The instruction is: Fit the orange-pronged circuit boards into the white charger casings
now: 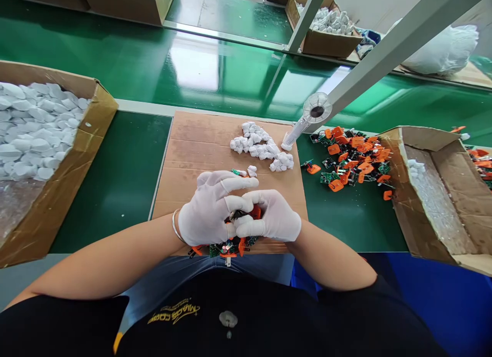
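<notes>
My left hand (pixel 213 208), in a white glove, is closed over the near part of the cardboard sheet (pixel 192 152). My right hand (pixel 271 216), gloved too, meets it with thumb and fingers pinched together. Between them they grip an orange plug part (pixel 255 212) with dark pieces, mostly hidden by the fingers. Under and in front of both hands lie several orange plug parts with green circuit boards (pixel 226 247). Just beyond my fingertips are a small white piece (pixel 251 170) and a bit of green board. Farther up the sheet is a loose cluster of small white pieces (pixel 261 144).
At left stands a cardboard box (pixel 82 142) of white plastic shells (pixel 34 126). On the right are a heap of orange plug parts (pixel 353 157) and an open box (pixel 411 208). A clear tool (pixel 303 121) leans by the metal post (pixel 365 60). More boxes (pixel 326 44) stand behind.
</notes>
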`<state>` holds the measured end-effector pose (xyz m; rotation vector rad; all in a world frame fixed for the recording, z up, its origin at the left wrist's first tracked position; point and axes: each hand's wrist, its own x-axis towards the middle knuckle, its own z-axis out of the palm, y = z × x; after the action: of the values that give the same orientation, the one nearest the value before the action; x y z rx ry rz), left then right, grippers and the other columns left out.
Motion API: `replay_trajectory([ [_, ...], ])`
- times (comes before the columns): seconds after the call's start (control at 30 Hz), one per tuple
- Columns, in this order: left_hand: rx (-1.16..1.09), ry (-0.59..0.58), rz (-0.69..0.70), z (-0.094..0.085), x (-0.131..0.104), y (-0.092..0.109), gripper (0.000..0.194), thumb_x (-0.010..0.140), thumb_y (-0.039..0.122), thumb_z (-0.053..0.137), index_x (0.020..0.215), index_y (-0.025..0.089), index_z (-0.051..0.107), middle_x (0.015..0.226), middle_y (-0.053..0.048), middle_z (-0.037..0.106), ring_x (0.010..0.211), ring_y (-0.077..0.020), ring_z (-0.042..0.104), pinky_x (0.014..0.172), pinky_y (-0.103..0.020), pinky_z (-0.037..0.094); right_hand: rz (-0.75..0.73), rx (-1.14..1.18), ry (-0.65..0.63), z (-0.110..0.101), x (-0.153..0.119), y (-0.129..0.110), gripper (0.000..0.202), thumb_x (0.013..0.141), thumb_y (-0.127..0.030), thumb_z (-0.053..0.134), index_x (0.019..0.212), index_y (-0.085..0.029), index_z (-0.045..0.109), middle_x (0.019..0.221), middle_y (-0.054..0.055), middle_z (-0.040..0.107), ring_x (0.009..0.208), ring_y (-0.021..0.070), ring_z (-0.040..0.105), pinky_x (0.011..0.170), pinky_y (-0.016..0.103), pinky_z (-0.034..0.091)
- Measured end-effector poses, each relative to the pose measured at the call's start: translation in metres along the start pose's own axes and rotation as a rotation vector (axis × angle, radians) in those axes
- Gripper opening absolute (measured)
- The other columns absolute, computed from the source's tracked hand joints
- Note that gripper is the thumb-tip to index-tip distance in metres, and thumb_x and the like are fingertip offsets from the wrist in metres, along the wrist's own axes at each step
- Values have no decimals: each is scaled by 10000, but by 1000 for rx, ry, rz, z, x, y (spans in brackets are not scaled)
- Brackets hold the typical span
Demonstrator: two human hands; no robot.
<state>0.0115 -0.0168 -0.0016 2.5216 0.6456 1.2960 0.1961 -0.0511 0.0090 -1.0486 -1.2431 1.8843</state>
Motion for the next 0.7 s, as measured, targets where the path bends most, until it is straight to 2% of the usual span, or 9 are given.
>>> replay_trajectory([
  [0.1,-24,67,-44,1,-1,0,280,833,358,779,871,246,525,1202,-35,715,1094,-218,641,921,-415,448,-1,-32,106,1,-1,1,349,573,-237,938,778,-155,668,717,-11,643,664,127,556,643,288,475],
  [0.17,-52,105,-60,1,0,0,304,806,319,818,883,251,532,1151,-30,724,1057,-202,652,898,-397,478,-32,20,107,1,-1,2,385,566,-243,945,823,-163,670,786,3,664,720,140,582,692,299,495],
  [0.27,-144,133,-49,-1,2,0,317,797,292,828,967,264,562,1087,-29,723,995,-189,669,873,-387,525,-101,239,-50,-2,1,3,460,573,-345,946,881,-176,649,793,2,651,774,161,605,726,311,506],
  [0.37,-237,107,19,-5,6,-1,332,813,287,793,1061,260,574,1063,-45,716,939,-176,681,861,-386,562,-98,450,-182,-4,1,4,447,681,-447,878,943,-192,621,732,-6,638,797,189,638,729,334,515],
  [0.47,-273,62,90,-8,9,-1,355,825,283,753,1129,252,572,1039,-47,721,916,-166,686,851,-376,572,-87,493,-177,-4,2,7,417,659,-358,912,881,-194,599,693,-19,643,746,175,653,697,315,521],
  [0.53,-244,60,121,-8,10,0,410,813,351,775,1153,243,573,1015,-38,735,923,-177,688,843,-378,555,-93,501,-158,-3,2,9,436,625,-317,938,826,-194,571,690,-27,655,669,154,647,637,292,521],
  [0.6,-174,74,145,-9,10,0,451,794,402,809,1149,236,585,978,-15,752,909,-179,685,819,-369,514,-106,511,-151,-1,2,10,442,638,-299,937,796,-198,536,692,-30,671,602,139,641,576,275,516],
  [0.7,-76,64,177,-9,9,0,392,802,415,813,1103,265,612,948,37,767,858,-169,678,780,-366,433,-122,512,-180,1,2,11,433,686,-286,914,774,-203,498,682,-23,692,562,143,647,533,268,511],
])
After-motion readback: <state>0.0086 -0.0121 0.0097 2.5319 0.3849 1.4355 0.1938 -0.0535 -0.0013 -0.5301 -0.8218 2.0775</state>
